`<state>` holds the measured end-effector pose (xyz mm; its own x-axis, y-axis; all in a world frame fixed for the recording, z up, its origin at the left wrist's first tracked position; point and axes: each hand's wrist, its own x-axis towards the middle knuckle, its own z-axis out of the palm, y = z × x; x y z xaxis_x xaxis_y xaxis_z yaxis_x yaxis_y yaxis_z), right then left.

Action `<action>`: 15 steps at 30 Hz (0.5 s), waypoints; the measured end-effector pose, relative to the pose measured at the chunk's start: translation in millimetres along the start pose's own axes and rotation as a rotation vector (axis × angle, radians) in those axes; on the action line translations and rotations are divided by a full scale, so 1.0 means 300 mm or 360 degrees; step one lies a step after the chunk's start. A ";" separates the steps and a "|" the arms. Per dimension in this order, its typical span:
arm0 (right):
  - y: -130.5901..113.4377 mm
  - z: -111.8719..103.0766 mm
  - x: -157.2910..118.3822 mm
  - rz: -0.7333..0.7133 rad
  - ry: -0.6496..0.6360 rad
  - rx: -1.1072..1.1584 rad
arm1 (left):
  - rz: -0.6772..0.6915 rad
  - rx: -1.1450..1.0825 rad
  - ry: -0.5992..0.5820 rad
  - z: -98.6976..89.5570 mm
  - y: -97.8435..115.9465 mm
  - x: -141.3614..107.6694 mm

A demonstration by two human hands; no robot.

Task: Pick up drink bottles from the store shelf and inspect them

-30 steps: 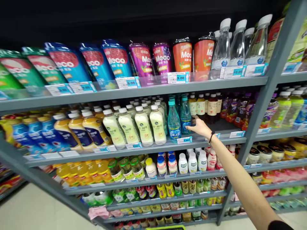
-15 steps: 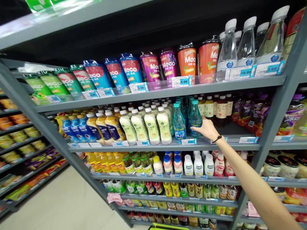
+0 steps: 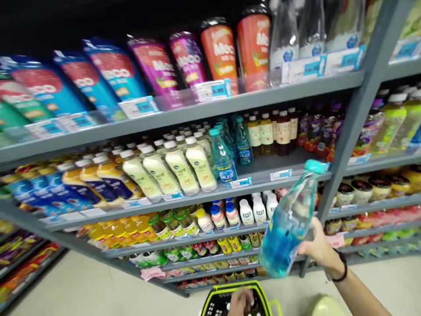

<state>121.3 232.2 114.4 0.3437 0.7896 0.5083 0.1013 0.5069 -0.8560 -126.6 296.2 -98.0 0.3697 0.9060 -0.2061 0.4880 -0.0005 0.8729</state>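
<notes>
My right hand (image 3: pixel 317 245) is closed around the side of a clear teal plastic bottle (image 3: pixel 289 224) with blue liquid and a turquoise cap. The bottle tilts, cap toward the upper right, in front of the shelves. My left hand (image 3: pixel 241 300) is low in the picture, over a black shopping basket (image 3: pixel 235 287) with a yellow-green rim. Its blurred fingers look curled, and what they grip is hidden. Similar teal bottles, one at the front (image 3: pixel 223 158) and one farther back (image 3: pixel 244 142), stand on the shelf beside cream-coloured bottles (image 3: pixel 200 164).
Drinks fill the shelf unit, with Meco cups (image 3: pixel 220 55) above and small white bottles (image 3: pixel 246 213) below. A grey upright (image 3: pixel 353 114) divides it on the right. Another stocked shelf (image 3: pixel 26 259) stands across the pale floor (image 3: pixel 88 281). A pale rounded object (image 3: pixel 325 306) is at the bottom.
My right hand has taken the teal bottle off the shelf and brought it down and closer. The view has shifted; more of the basket and my left hand now show.
</notes>
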 end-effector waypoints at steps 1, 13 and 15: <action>0.014 0.001 -0.065 0.0171 -0.0124 0.0107 | 0.0037 -0.0093 -0.0017 -0.019 0.028 -0.009; 0.027 0.056 -0.384 0.0941 -0.0607 0.0694 | 0.0473 -0.1588 -0.0629 -0.067 0.594 -0.181; 0.041 0.053 -0.419 0.0968 -0.0555 0.0678 | 0.0520 -0.1583 -0.0442 -0.068 0.620 -0.206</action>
<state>64.7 144.7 41.5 -0.0931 0.9953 0.0272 -0.3966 -0.0120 -0.9179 -75.0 248.7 86.1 0.5929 0.7966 0.1178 -0.4805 0.2326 0.8456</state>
